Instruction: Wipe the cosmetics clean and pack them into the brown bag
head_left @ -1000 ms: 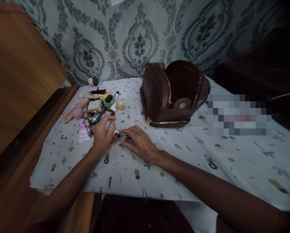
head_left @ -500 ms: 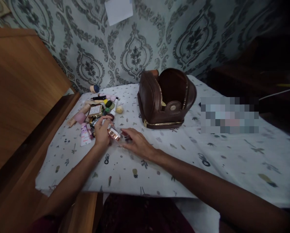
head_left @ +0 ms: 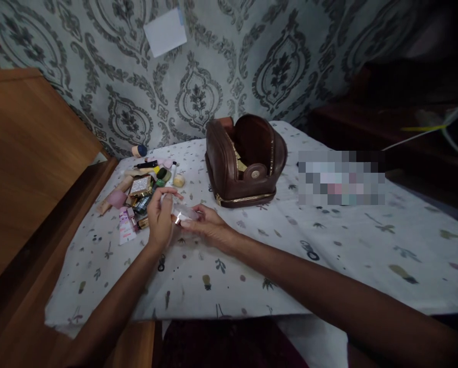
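Note:
Both my hands are together above the cloth, at a small clear case with shiny rose-gold parts point(head_left: 183, 213). My right hand point(head_left: 210, 225) pinches its right end between thumb and fingers. My left hand point(head_left: 160, 217) is curled round its left end, hiding that part. What the case contains is too blurred to tell. Just left of my left hand lie a white and pink tube point(head_left: 126, 227) and a heap of cosmetics, with a glittery gold compact point(head_left: 141, 185), a pink sponge point(head_left: 117, 199) and a small yellow jar point(head_left: 178, 180) among them.
A brown leather bag point(head_left: 244, 168) stands unzipped at the back, right of the cosmetics, with something yellowish inside. A pixelated patch covers something farther right. The patterned cloth point(head_left: 244, 286) covers the table. A wooden panel point(head_left: 33, 168) rises on the left, and papered wall stands behind.
My right hand has closed on the right end of the clear case, which has turned so fewer rose-gold parts show. The whole view has shifted slightly to the right.

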`<move>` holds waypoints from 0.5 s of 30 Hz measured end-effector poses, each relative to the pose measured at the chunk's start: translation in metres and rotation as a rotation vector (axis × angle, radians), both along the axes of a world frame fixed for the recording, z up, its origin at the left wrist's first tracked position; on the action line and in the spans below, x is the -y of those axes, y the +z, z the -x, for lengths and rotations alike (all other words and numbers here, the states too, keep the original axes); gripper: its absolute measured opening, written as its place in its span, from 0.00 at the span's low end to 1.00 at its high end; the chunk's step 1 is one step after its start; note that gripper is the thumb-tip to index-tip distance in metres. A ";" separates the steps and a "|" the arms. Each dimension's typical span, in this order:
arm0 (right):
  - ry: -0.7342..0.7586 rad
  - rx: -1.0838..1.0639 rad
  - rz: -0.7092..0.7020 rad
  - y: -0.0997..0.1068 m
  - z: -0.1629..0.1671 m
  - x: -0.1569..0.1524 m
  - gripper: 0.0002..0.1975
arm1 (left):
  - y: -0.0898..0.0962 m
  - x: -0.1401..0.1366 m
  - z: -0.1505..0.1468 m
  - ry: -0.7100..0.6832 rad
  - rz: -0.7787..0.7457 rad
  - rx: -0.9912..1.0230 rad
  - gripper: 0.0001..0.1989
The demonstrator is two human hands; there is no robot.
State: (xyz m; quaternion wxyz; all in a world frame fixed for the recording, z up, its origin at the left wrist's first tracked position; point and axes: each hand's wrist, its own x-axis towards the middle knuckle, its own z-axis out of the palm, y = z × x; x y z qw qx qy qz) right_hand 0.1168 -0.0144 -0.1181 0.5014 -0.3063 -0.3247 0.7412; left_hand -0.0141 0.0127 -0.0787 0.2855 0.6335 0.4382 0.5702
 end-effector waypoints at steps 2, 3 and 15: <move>-0.072 0.107 -0.059 -0.002 -0.001 -0.002 0.30 | -0.003 0.007 0.002 0.000 -0.143 -0.198 0.10; -0.110 0.148 -0.090 -0.003 -0.001 -0.004 0.30 | -0.005 0.010 0.002 -0.015 -0.213 -0.277 0.10; -0.298 0.467 -0.534 -0.010 -0.008 -0.012 0.30 | -0.017 0.016 0.002 -0.171 -0.498 -0.591 0.11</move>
